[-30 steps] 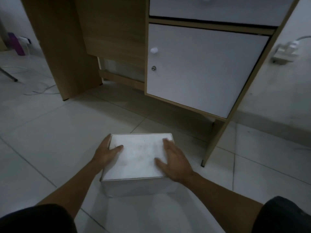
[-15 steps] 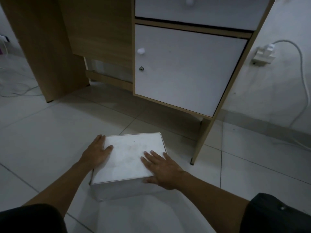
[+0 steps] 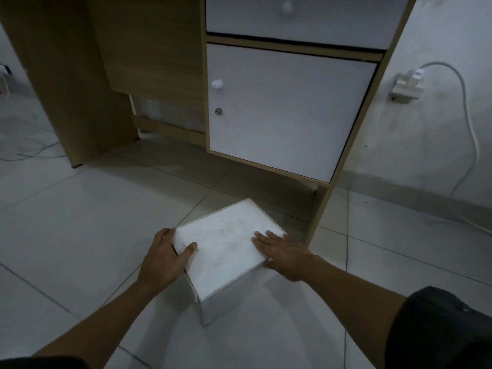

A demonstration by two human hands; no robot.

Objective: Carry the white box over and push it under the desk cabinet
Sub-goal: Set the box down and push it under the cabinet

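head view: the white box (image 3: 225, 249) is sitting on the tiled floor (image 3: 80, 222), just below frame centre, turned so one corner is pointing toward six o'clock and the far corner toward twelve. it is lying in front of the desk cabinet (image 3: 287, 110), near the gap beneath it but not under it; the far corner is reaching close to the shadowed strip below the cabinet door. the left hand (image 3: 166, 258) is gripping the box's nine o'clock corner, thumb lying on the top face and the fingers wrapping down the side, so it is clamped on the box. the right hand (image 3: 283, 253) is resting at the three o'clock edge, fingers spread flat on the lid and palm hanging over the side; it is pressing rather than closing around anything. at one o'clock from the box, the cabinet's wooden side panel (image 3: 327, 203) is standing on the floor. at two o'clock, a white power adapter (image 3: 407, 85) is sitting on the wall with a cable (image 3: 471, 134) looping down.
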